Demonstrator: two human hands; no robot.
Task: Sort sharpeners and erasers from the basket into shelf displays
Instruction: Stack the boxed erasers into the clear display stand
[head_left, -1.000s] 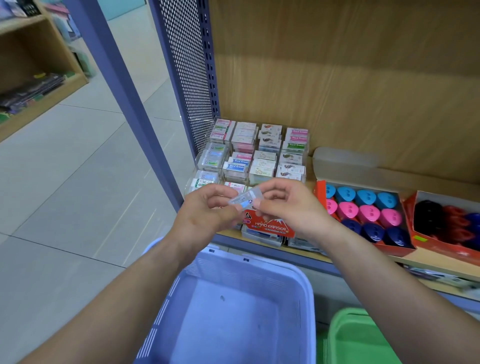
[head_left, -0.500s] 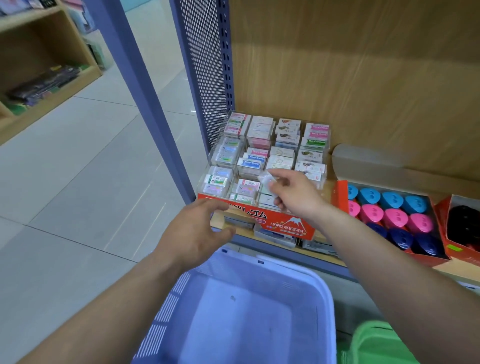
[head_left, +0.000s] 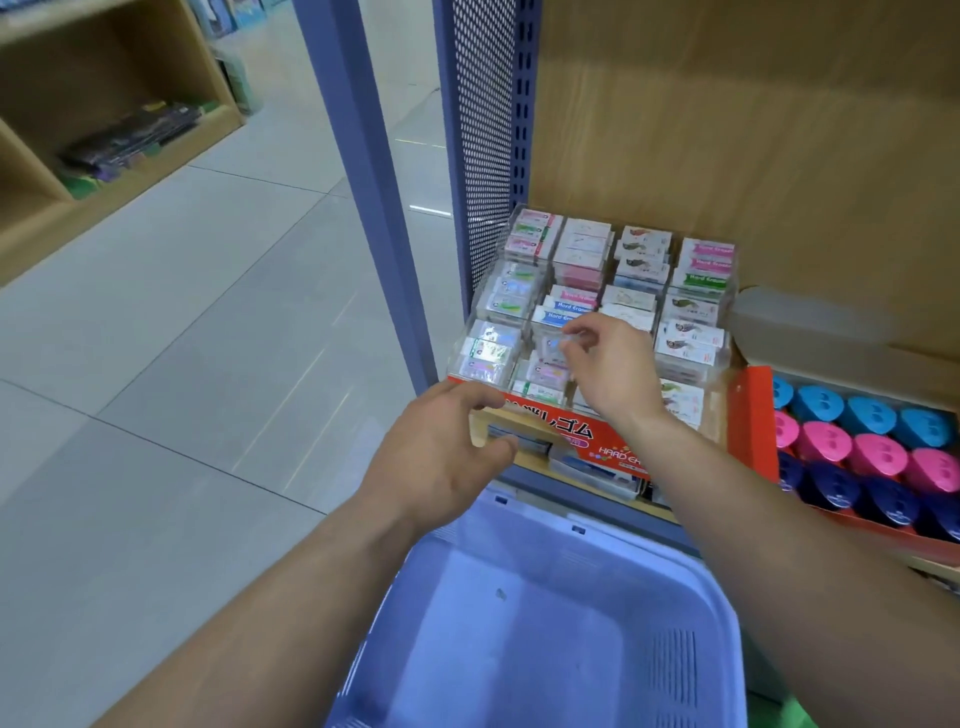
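Your right hand (head_left: 610, 366) now reaches further into the eraser display (head_left: 545, 422) than half a second ago. Its fingers pinch the clear-wrapped eraser (head_left: 551, 347) low over a compartment in the second column from the left. Your left hand (head_left: 441, 452), which shared the grip a second ago, has let go. Its fingers are relaxed and hold nothing, hovering by the display's front left corner above the blue basket (head_left: 719, 597).

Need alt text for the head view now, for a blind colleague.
The right hand pinches a small eraser over the tiered eraser display. The left hand hovers open by the blue basket; a box of sharpeners sits to the right.
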